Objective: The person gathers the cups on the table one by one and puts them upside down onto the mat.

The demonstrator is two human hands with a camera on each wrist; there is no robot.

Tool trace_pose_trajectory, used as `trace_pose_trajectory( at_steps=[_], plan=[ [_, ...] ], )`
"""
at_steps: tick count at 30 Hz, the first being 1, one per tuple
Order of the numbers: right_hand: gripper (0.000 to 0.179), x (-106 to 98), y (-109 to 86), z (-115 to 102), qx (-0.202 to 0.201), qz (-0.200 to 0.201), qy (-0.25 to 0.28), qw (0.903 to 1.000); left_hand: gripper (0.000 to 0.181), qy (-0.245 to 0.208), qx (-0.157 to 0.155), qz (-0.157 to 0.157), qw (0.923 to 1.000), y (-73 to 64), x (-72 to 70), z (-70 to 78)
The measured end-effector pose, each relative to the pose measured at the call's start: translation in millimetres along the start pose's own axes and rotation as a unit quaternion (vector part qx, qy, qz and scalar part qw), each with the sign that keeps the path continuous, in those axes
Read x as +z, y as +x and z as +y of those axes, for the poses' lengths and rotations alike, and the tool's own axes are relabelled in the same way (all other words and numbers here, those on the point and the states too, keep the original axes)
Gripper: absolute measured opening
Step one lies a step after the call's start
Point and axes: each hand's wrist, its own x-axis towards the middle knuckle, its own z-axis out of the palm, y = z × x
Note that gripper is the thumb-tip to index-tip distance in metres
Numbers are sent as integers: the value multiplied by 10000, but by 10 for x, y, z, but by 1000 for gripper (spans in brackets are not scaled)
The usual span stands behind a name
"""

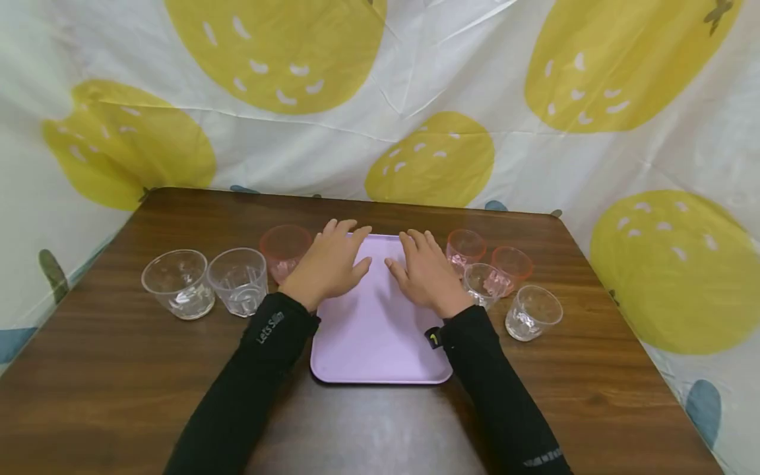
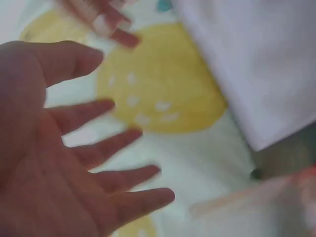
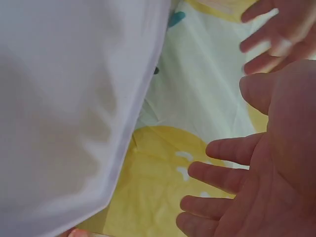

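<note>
Left hand [image 1: 331, 265] and right hand [image 1: 429, 274] above opposite sides of tray [image 1: 380, 349], fingers extended and spread, three cups [image 1: 240, 284] left, four cups [image 1: 530, 315] right, table [image 1: 594, 369] beneath.

Wood-grain table [image 1: 380, 425] | lilac tray [image 1: 380, 343] — centre | clear cups [image 1: 239, 285], red cups [image 1: 466, 251] — both sides

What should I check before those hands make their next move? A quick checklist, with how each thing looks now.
1. Left hand free: ok, fingers spread, holding nothing.
2. Right hand free: ok, also holding nothing.
3. Tray bare: ok, nothing shows on its visible surface.
4. Two clear cups on the far left standing: ok.
5. Red cup not touching the left hand: cannot tell, the hand partly hides it.
</note>
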Motion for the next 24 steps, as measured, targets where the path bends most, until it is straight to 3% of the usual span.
trace_pose_trajectory(
  at_steps=[3,5,7,9,12,16,24],
  plan=[
    [67,-56,-21,13,48,-22,271,9996,49,-129,-18,449,9989,-49,-220,-84],
    [68,-87,-36,21,82,-40,416,9991,51,-203,-345,464,9981,-105,-342,-174],
    [68,-109,-49,26,129,-111,522,9985,58,-275,-813,220,9961,-166,-419,-280],
    [68,-125,-65,30,162,-213,627,9977,71,-374,-1257,-236,9911,-212,-453,-376],
    [68,-144,-84,24,209,-351,745,9964,85,-527,-1621,-804,9821,-255,-454,-481],
    [67,-159,-101,24,207,-385,799,9958,84,-537,-1730,-1053,9778,-257,-408,-537],
    [66,-156,-110,5,192,-409,908,9948,56,-244,-1581,-638,9851,-250,-353,-575]
  ],
)
